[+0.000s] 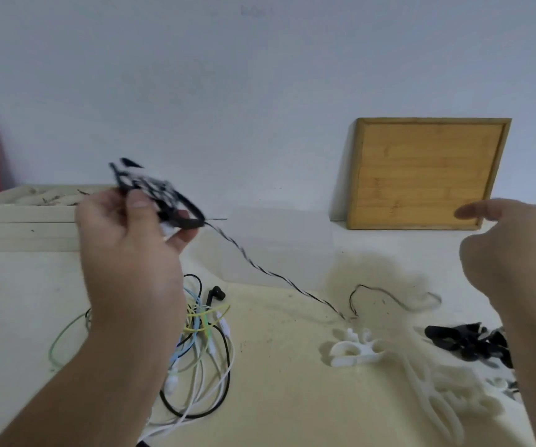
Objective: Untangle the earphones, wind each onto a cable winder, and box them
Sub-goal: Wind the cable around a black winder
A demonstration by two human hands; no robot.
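1. Black cable winder (192,218), partly wound with a black-and-white braided earphone cable (260,273), is raised above the table (292,408) at left. The left grip (124,243) pinches it between the thumb and curled fingers.
2. Right grip (515,256), at right and blurred: forefinger out, other fingers loosely bent, nothing seen in it. It is well apart from the cable.
3. Unwound cable slopes from the winder down to the table. Its free end lies in a loose loop just beyond the white winders (353,351).
4. Remaining earphones form a tangle (210,337) of white, black, blue and yellow-green leads beneath the left forearm.
5. Probable faults: with no hand guiding the slack, the trailing end may snag on the white winders and drag them. If tension drops, turns may slip off the winder. A lowered left forearm may catch the tangle.
6. Open room lies on the bare table between the tangle and the white winders. Black winders (466,345) crowd the near right. A bamboo tray (428,172) leans on the far wall, and a pale wooden box (18,217) bounds the far left. The table's near edge is out of view.
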